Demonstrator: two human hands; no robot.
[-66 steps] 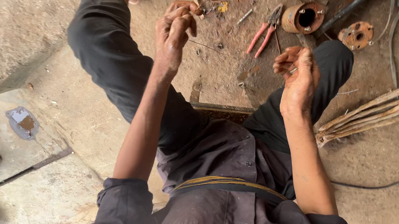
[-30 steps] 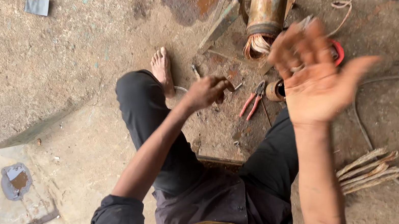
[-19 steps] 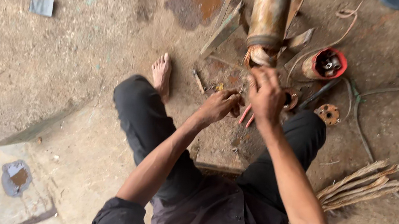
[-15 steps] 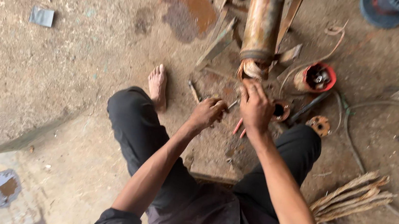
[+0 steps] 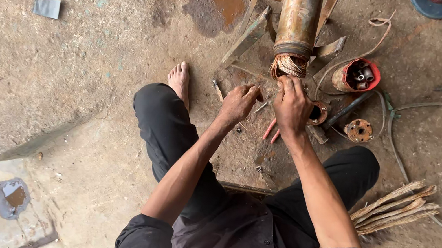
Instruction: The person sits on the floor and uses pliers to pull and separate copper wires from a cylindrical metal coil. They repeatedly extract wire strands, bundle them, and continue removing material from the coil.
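Both hands have come forward since half a second ago, from the tools on the ground up to the motor's mouth. The rusty cylinder [image 5: 299, 18] lies on the dirt floor ahead of the seated person, and a fan of copper wires [image 5: 288, 66] sticks out of its near end. The right hand [image 5: 291, 106] is closed, fingertips pinching at the lowest strands of that bundle. The left hand [image 5: 239, 102] hovers just beside it, fingers curled; whether it grips anything I cannot tell.

As far as the frame shows, the winding sits mostly inside the cylinder, so much of the copper is left to draw out; a sheaf of pale strips [image 5: 396, 208] lies by the right knee.

Red-handled pliers [image 5: 272, 131] rest below the right hand. To the right stand a red cup [image 5: 357, 75] of small parts and 1 round rusty flange [image 5: 359, 130]. Far left lies a small grey square plate [image 5: 47, 7]; no labels are legible.
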